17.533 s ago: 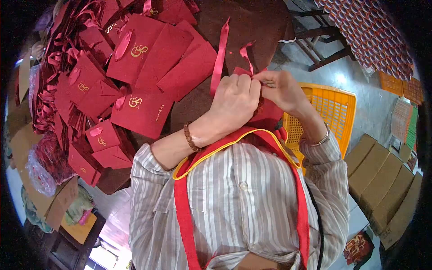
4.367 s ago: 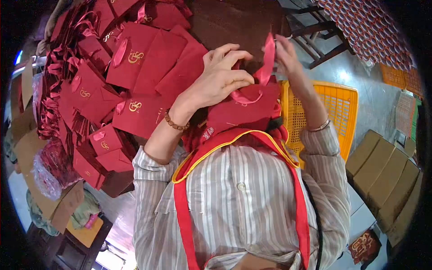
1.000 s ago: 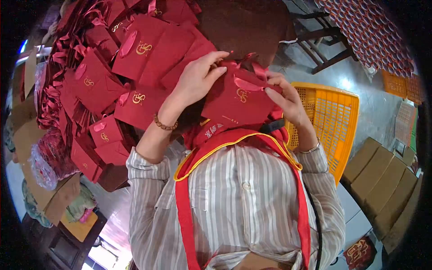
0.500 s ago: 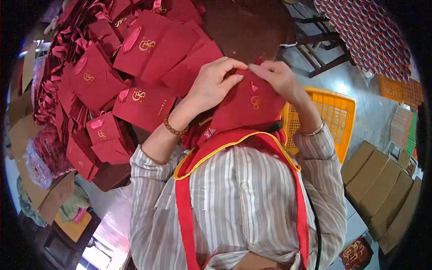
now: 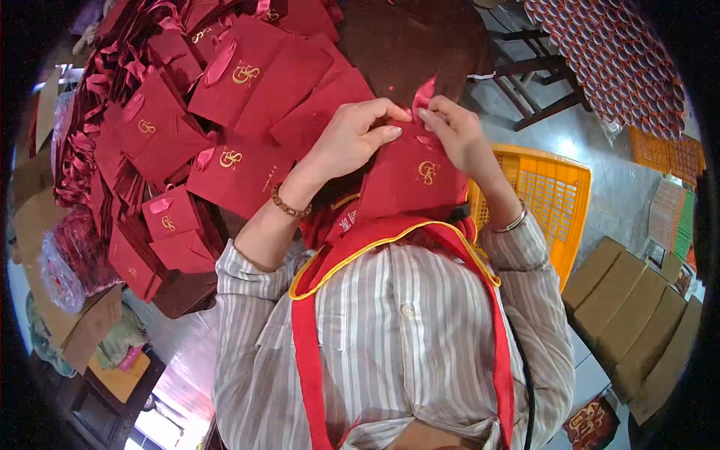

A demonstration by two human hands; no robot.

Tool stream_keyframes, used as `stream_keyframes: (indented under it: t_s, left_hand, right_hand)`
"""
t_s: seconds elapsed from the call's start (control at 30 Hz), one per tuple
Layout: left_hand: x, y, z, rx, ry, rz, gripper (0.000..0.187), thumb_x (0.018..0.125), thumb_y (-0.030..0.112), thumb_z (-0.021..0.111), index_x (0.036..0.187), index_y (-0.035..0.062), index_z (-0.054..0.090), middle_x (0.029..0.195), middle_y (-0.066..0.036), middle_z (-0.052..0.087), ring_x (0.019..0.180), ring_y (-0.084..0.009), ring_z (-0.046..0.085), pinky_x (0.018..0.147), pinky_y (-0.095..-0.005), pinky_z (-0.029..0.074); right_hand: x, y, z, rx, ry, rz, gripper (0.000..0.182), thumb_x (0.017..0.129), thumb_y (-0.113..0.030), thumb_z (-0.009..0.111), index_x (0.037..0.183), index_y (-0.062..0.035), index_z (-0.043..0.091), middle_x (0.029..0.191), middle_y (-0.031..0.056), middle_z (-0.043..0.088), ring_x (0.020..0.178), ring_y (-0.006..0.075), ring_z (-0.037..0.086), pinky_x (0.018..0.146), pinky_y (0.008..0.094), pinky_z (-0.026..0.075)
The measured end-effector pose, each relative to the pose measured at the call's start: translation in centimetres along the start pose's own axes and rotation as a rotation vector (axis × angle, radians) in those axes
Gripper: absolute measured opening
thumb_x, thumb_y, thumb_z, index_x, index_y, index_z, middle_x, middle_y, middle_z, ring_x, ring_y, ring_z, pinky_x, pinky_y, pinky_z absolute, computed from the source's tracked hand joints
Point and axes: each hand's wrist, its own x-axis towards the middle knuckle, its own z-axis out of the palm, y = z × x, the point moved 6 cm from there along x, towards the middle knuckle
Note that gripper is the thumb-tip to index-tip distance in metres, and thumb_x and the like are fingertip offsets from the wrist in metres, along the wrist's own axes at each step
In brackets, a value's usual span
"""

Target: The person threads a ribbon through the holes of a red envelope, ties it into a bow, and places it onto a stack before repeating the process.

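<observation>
In front of my chest is a dark red paper gift bag [image 5: 409, 180] with a gold monogram, its top edge away from me. My left hand [image 5: 352, 142] is closed, thumb and forefinger pinching at the bag's top edge. A pink ribbon [image 5: 424, 94] rises from that edge, caught between the thumb and fingers of my right hand [image 5: 456, 139]. The two hands are close together at the top of the bag. The bag's lower end rests against my red apron [image 5: 397, 229] with yellow trim.
Many similar red bags [image 5: 247, 176] with pink ribbons are piled on the brown table [image 5: 412, 45] at left. A yellow plastic crate [image 5: 555, 187] stands to my right, with brown cartons [image 5: 630, 300] beyond. A dark wooden stool [image 5: 544, 82] is at the upper right.
The pink ribbon now stands up above the bag's top edge, in my right hand's fingers. My right hand has shifted slightly; my left hand stays at the edge.
</observation>
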Motion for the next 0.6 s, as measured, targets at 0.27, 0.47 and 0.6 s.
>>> stream_keyframes:
  t_s: [0.27, 0.47, 0.6]
  left_hand:
    - [-0.6, -1.7, 0.0, -0.155, 0.009, 0.011, 0.019, 0.084, 0.006, 0.058, 0.103, 0.0009, 0.059, 0.088, 0.0, 0.059, 0.076, -0.0046, 0.051, 0.067, -0.0203, 0.042]
    - [-1.7, -2.3, -0.5, -0.252, 0.041, 0.006, 0.016, 0.085, 0.005, 0.059, 0.101, 0.0022, 0.059, 0.085, 0.002, 0.056, 0.075, -0.005, 0.05, 0.067, -0.0195, 0.041]
    - [-2.1, -1.4, -0.5, -0.326, 0.085, 0.037, 0.015, 0.083, 0.001, 0.058, 0.097, 0.0016, 0.059, 0.086, 0.0, 0.057, 0.079, -0.0058, 0.051, 0.07, -0.0208, 0.041]
  right_hand:
    - [-1.2, -0.6, -2.1, 0.139, 0.174, 0.15, 0.015, 0.091, -0.015, 0.051, 0.09, -0.0005, 0.054, 0.075, 0.0033, 0.059, 0.07, 0.0076, 0.053, 0.065, 0.0206, 0.041]
    - [-4.6, -2.3, -5.5, -0.296, 0.271, -0.343, 0.011, 0.082, -0.009, 0.059, 0.091, -0.0024, 0.056, 0.089, 0.0099, 0.06, 0.081, 0.0185, 0.057, 0.074, 0.0282, 0.044]
    - [-6.7, -5.2, -2.4, -0.558, 0.164, -0.402, 0.024, 0.07, -0.009, 0.071, 0.089, -0.0037, 0.058, 0.097, 0.0114, 0.057, 0.095, 0.0269, 0.054, 0.082, 0.0356, 0.042]
